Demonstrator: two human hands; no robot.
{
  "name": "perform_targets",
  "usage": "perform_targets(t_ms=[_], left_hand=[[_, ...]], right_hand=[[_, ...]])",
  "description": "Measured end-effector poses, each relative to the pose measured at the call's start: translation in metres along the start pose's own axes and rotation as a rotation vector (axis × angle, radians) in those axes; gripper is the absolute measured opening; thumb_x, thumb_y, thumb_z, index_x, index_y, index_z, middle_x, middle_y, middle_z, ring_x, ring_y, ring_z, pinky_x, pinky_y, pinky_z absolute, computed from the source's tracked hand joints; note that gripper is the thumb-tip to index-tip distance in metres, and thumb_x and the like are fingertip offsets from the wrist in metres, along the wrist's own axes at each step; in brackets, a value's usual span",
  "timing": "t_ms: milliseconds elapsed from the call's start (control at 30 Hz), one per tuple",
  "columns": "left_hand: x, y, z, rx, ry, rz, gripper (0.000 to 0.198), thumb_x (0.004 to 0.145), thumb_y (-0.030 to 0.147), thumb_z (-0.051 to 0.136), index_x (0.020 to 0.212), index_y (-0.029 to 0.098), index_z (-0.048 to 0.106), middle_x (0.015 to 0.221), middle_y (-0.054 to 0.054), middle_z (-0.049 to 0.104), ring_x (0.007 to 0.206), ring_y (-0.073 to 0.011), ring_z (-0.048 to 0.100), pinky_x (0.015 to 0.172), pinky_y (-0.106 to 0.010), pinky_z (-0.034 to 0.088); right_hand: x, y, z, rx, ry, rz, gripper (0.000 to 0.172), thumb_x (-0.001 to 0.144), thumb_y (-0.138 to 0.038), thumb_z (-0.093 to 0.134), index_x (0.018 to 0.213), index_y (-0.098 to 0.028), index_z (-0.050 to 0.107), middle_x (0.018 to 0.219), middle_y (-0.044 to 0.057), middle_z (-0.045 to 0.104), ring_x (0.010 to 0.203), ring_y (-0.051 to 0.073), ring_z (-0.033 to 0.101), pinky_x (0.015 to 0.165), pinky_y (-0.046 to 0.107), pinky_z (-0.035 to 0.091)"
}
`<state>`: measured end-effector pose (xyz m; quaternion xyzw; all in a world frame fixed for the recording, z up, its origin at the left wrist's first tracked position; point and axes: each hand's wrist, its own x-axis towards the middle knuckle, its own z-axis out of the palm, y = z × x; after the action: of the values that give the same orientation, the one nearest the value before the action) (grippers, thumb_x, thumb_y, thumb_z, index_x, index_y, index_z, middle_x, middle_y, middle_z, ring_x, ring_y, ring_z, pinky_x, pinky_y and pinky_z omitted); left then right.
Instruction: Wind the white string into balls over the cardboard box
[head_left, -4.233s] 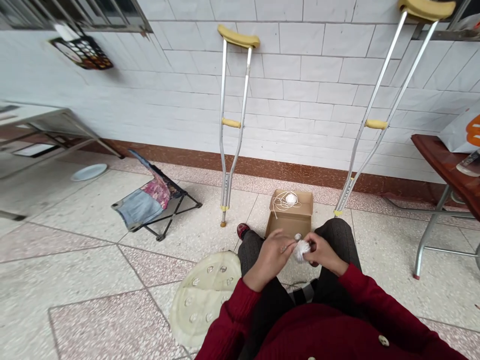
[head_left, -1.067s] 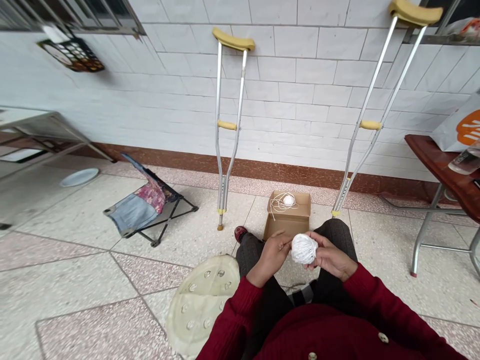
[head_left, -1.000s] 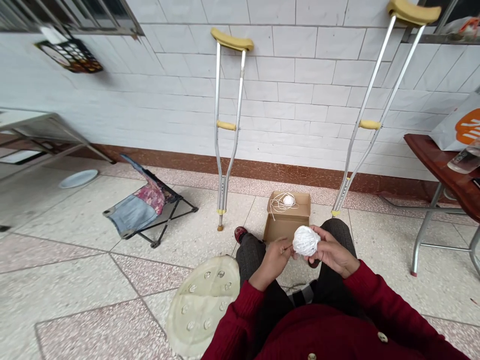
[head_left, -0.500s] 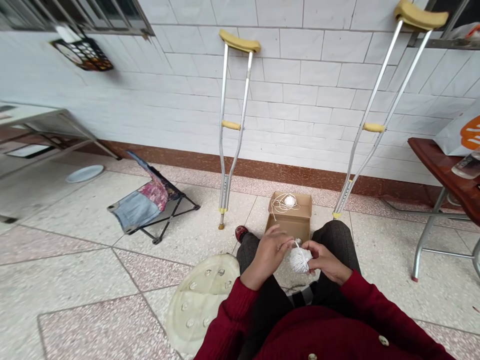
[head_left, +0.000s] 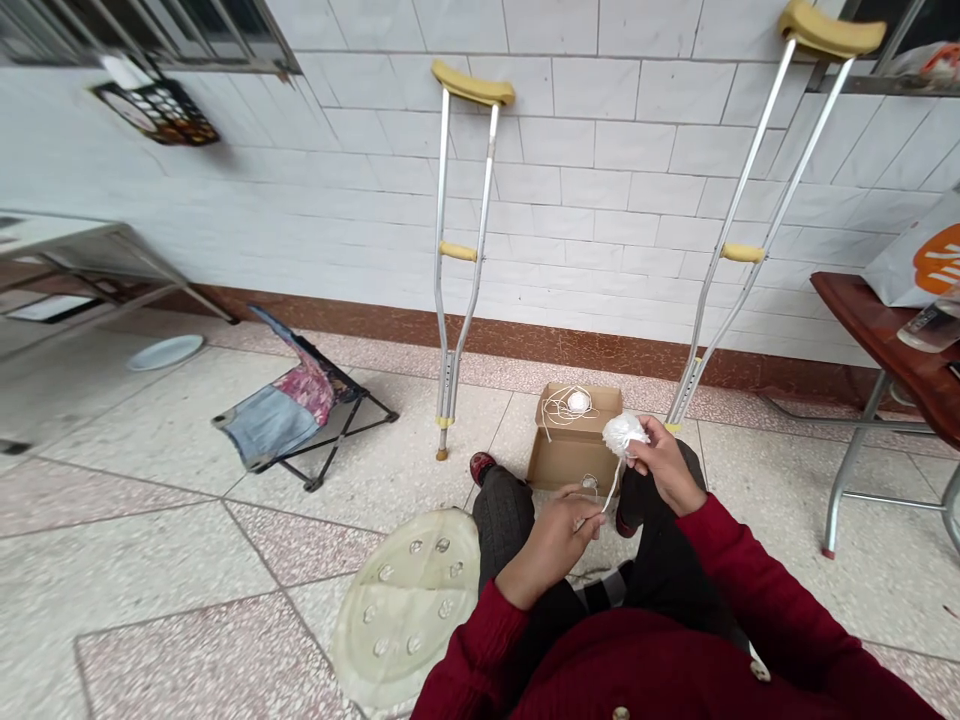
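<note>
My right hand is raised and holds a white ball of string by its underside. A taut length of white string runs down from the ball to my left hand, whose fingers pinch it. Just behind the hands stands an open cardboard box. Inside it lie a smaller white ball of string and some loose loops of string. My dark trousered knees lie below both hands.
Two aluminium crutches lean against the white tiled wall on either side of the box. A folding stool stands to the left, a pale round cushion lies by my left knee, and a brown table stands at the right.
My hands have moved apart. The right hand has lifted the string ball up and away, and the left now pinches a stretched length of string below it.
</note>
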<state>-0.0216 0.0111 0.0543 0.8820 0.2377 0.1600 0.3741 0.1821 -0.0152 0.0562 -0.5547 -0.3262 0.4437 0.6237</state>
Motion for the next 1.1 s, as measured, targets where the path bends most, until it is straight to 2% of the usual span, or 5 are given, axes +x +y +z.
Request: perform_targets(t_ms=[100,233,500,867,1100], left_hand=[[0.005,0.006,-0.018,0.095,0.08,0.07,0.028,0.094,0.024,0.044,0.075,0.019,0.064,0.075,0.001,0.067,0.074,-0.0117,0.06,0.107,-0.038,0.032],[0.014,0.0,-0.033,0.137,0.165,0.099,0.024,0.093,0.023,0.046,0.083,0.02,0.067,0.083,-0.001,0.068,0.083,-0.0138,0.061,0.109,-0.041,0.03],[0.019,-0.017,-0.002,-0.09,0.181,-0.02,0.031,0.092,0.025,0.044,0.072,0.018,0.066,0.075,-0.002,0.069,0.076,-0.0154,0.061,0.091,-0.034,0.045],[0.01,0.013,-0.017,0.077,0.076,0.06,0.034,0.096,0.027,0.04,0.072,0.019,0.063,0.069,0.001,0.065,0.069,-0.012,0.058,0.105,-0.037,0.035],[0.021,-0.008,-0.035,0.101,0.24,0.065,0.026,0.094,0.026,0.044,0.081,0.02,0.065,0.083,0.0,0.069,0.081,-0.0136,0.061,0.11,-0.041,0.03]], right_hand=[[-0.006,0.032,0.005,-0.266,0.02,-0.074,0.035,0.055,-0.017,0.073,0.086,-0.019,0.057,0.083,-0.001,0.057,0.064,0.011,0.051,0.052,0.02,0.039],[-0.039,0.047,0.015,-0.188,-0.284,0.17,0.032,0.062,-0.021,0.07,0.091,-0.019,0.059,0.077,-0.002,0.057,0.054,0.008,0.047,0.043,0.018,0.032],[-0.052,-0.023,0.005,0.284,-0.437,0.334,0.04,0.074,-0.025,0.065,0.112,-0.019,0.054,0.079,0.003,0.064,0.059,0.012,0.059,0.05,0.022,0.044],[0.001,0.019,0.005,-0.265,0.073,-0.116,0.039,0.056,-0.02,0.072,0.09,-0.019,0.054,0.089,0.001,0.056,0.066,0.012,0.052,0.053,0.021,0.043],[-0.051,0.012,0.007,0.118,-0.5,0.286,0.039,0.068,-0.017,0.063,0.107,-0.021,0.055,0.087,0.0,0.06,0.059,0.01,0.057,0.05,0.021,0.045]])
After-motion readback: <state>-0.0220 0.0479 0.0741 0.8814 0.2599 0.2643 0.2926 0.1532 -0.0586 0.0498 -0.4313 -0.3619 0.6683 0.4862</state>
